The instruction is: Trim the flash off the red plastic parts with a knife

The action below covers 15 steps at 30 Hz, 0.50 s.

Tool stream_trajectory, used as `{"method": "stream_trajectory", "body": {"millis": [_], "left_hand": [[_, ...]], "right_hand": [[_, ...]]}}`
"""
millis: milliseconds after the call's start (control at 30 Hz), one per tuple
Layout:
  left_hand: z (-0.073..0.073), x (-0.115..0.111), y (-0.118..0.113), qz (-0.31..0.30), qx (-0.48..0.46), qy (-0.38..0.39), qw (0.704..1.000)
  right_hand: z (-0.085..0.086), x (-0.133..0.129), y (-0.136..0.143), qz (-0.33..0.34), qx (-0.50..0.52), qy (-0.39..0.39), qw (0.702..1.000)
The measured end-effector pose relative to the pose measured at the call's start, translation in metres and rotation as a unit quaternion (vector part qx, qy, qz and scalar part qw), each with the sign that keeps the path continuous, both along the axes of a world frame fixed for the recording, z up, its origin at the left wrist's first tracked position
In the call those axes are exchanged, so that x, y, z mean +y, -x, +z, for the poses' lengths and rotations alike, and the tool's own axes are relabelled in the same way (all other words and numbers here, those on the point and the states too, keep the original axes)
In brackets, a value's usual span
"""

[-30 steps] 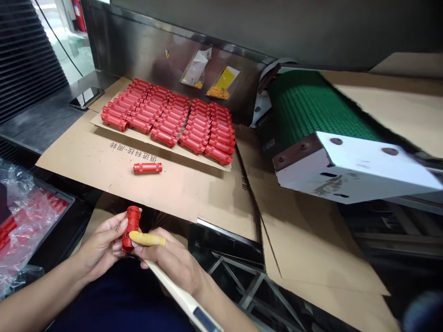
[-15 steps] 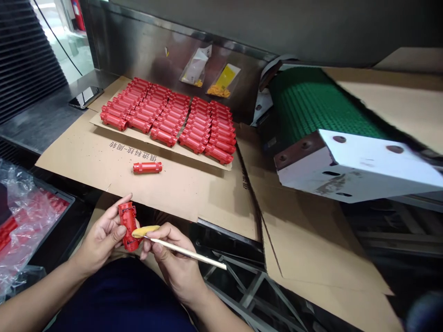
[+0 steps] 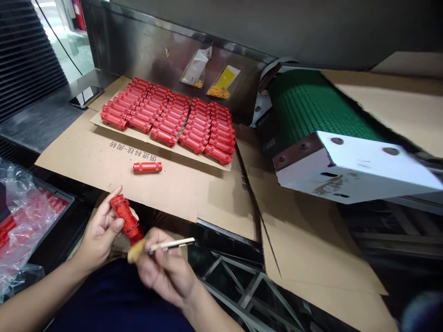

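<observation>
Red tubular housings [image 3: 164, 137]: five columns on a board [image 3: 221, 167], exact total unclear; one loose housing [image 3: 147, 168]; at least one held housing [image 3: 123, 214]. Hands: two, left hand [image 3: 102, 237], right hand [image 3: 169, 272]. Pale-handled tool [image 3: 175, 243]: one. Worn yellow finger cot [image 3: 136, 251]: one. Clear bags [image 3: 196, 68]: two. Phone [image 3: 86, 97]: one. Green conveyor belt [image 3: 308, 103]: one.

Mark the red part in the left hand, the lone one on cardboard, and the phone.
Held red part [image 3: 125, 216]: head view, middle of its body.
Lone red part [image 3: 147, 168]: head view, middle of its body.
Phone [image 3: 86, 97]: head view, middle of its screen.
</observation>
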<state>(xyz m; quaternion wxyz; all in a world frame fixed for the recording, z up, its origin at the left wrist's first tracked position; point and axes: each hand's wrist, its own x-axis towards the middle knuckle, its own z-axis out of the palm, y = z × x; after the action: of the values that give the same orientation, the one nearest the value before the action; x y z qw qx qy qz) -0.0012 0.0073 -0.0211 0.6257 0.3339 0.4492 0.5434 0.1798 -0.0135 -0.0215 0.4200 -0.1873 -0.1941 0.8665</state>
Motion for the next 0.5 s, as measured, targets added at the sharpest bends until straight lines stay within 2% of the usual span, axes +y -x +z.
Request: {"method": "stream_trajectory", "body": {"millis": [67, 100, 133, 167, 200, 233, 267, 300, 333, 367, 400, 500], "left_hand": [[-0.001, 0.003, 0.003, -0.008, -0.026, 0.018, 0.999], [-0.001, 0.003, 0.004, -0.009, -0.040, 0.024, 0.999], [0.000, 0.003, 0.004, -0.006, -0.051, 0.027, 0.998], [0.000, 0.002, 0.004, -0.002, -0.058, 0.029, 0.998], [0.001, 0.001, 0.004, -0.003, -0.059, 0.032, 0.998], [0.001, 0.000, 0.004, -0.008, -0.055, 0.034, 0.998], [0.002, -0.001, 0.003, -0.015, -0.050, 0.036, 0.998], [0.001, -0.002, 0.003, -0.022, -0.043, 0.039, 0.998], [0.001, -0.002, 0.003, -0.027, -0.037, 0.040, 0.998], [0.001, -0.003, 0.003, -0.029, -0.032, 0.040, 0.998], [0.001, -0.002, 0.003, -0.026, -0.026, 0.040, 0.999], [0.002, -0.002, 0.002, -0.023, -0.019, 0.047, 0.998]], "right_hand": [[0.004, 0.002, -0.009, 0.060, 0.021, -0.075, 0.995], [0.007, 0.005, -0.014, 0.035, -0.014, -0.114, 0.993], [0.010, 0.008, -0.020, -0.030, -0.087, -0.163, 0.982], [0.012, 0.013, -0.024, -0.105, -0.205, -0.213, 0.949], [0.014, 0.017, -0.027, -0.173, -0.334, -0.265, 0.888], [0.016, 0.020, -0.028, -0.224, -0.435, -0.326, 0.809], [0.017, 0.022, -0.028, -0.252, -0.501, -0.378, 0.737], [0.019, 0.022, -0.026, -0.262, -0.537, -0.424, 0.681], [0.020, 0.021, -0.024, -0.260, -0.546, -0.463, 0.649], [0.022, 0.020, -0.022, -0.251, -0.536, -0.490, 0.640], [0.024, 0.017, -0.020, -0.242, -0.518, -0.507, 0.645], [0.031, 0.013, -0.020, -0.217, -0.457, -0.502, 0.701]]}}
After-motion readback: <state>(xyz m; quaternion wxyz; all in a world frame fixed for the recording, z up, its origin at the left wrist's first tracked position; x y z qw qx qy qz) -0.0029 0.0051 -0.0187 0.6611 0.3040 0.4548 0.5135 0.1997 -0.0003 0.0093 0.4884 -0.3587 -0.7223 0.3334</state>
